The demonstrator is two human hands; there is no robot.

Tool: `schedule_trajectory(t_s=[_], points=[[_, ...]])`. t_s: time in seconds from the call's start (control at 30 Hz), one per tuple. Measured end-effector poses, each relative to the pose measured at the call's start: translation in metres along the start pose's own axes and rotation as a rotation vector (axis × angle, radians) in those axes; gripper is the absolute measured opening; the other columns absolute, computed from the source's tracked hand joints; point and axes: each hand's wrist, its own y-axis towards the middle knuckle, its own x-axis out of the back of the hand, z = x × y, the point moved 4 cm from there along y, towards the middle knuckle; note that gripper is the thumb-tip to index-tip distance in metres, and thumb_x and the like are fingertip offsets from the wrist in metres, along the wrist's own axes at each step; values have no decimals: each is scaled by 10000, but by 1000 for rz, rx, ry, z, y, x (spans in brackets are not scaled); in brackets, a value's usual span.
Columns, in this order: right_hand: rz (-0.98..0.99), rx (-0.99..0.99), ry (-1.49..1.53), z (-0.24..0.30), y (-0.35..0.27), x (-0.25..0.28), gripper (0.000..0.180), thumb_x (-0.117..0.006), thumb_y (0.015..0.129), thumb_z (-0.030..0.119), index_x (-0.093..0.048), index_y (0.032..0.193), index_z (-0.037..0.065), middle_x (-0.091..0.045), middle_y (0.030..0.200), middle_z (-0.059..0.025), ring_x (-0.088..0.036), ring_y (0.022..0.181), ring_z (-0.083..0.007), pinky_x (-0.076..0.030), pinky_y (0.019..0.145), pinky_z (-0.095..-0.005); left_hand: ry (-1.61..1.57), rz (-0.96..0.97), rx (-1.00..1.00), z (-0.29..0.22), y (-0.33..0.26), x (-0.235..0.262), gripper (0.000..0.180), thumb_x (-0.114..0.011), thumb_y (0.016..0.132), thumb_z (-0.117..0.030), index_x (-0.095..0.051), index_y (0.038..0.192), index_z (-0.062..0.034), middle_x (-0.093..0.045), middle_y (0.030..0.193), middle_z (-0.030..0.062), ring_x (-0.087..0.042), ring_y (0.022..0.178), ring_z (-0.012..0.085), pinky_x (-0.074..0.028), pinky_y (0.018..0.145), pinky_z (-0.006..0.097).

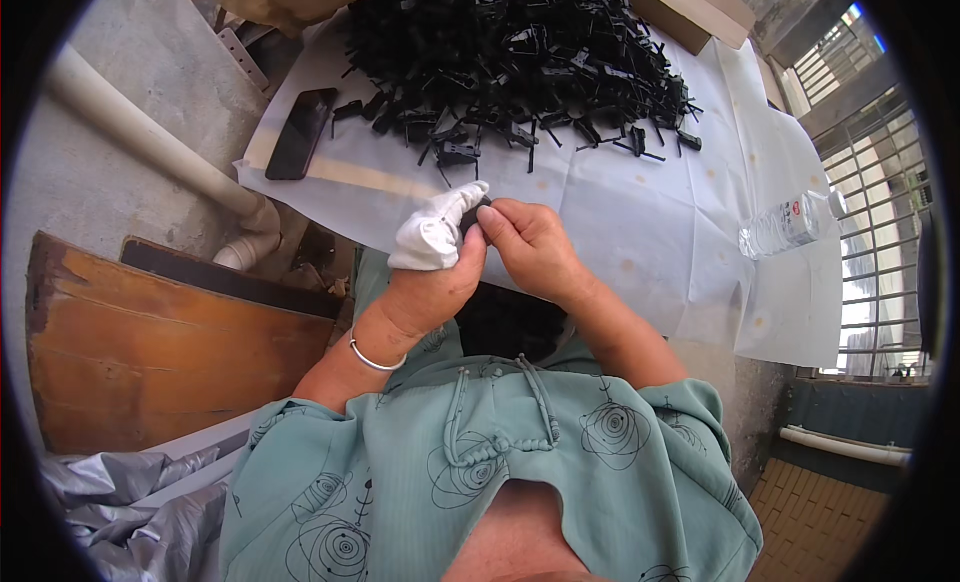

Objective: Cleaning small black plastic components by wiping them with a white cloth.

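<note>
A small black plastic piece [471, 218] sits between my two hands at the near edge of the table. My left hand [446, 280] has a white cloth covering [425, 234] over its fingers, while its thumb is bare and presses on the piece. Bare fingers of my right hand [535, 247] pinch the same piece from the other side. Its exact shape is mostly hidden by the fingers. Just beyond my hands lies a large heap of similar black plastic parts [520, 67], many with thin stems sticking out.
White sheeting [640, 227] covers the table. A dark phone [301, 135] lies at its left, a transparent water bottle [785, 227] on its side at the right. Cardboard [690, 7] borders the heap. A pale pipe [140, 132] and brown wooden board [170, 352] stand left.
</note>
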Motion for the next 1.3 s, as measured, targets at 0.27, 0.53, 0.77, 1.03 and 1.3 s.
schedule_trajectory(t_s=[0.27,0.53,0.77,1.03,1.3], points=[[23,-130,221,-6,4,-8,253,-496,912,207,-568,774,8,-453,609,54,-373,558,-55,-339,493,-235,-34,12,82,12,-2,-1,301,-532,813,-7,-508,1109,44,-589,964,110,-568,891,175,-459,778,273],[78,83,-227,-4,2,19,129,-620,813,115,-625,872,0,-505,623,-40,-428,555,-81,-372,508,-237,-652,83,414,20,6,11,259,-437,920,-90,-421,1176,-59,-521,864,-5,-376,628,22,-333,542,158],[8,190,-65,10,4,16,77,-650,797,69,-622,826,3,-538,647,-10,-452,575,-60,-381,523,-213,-453,353,383,2,3,7,305,-418,870,-65,-418,1170,-15,-490,852,-7,-395,662,31,-375,575,181],[107,222,-212,17,5,10,241,-510,902,175,-550,753,-11,-513,616,-79,-460,572,-166,-403,551,-287,-584,261,399,9,3,5,230,-429,864,-38,-456,1092,-27,-483,855,-7,-404,705,41,-363,615,174],[170,116,-199,8,14,-7,233,-487,893,161,-542,752,-16,-534,652,-146,-473,593,-253,-417,567,-335,-132,191,151,16,4,5,216,-451,824,-19,-462,1039,-8,-521,841,77,-494,725,148,-433,673,269]])
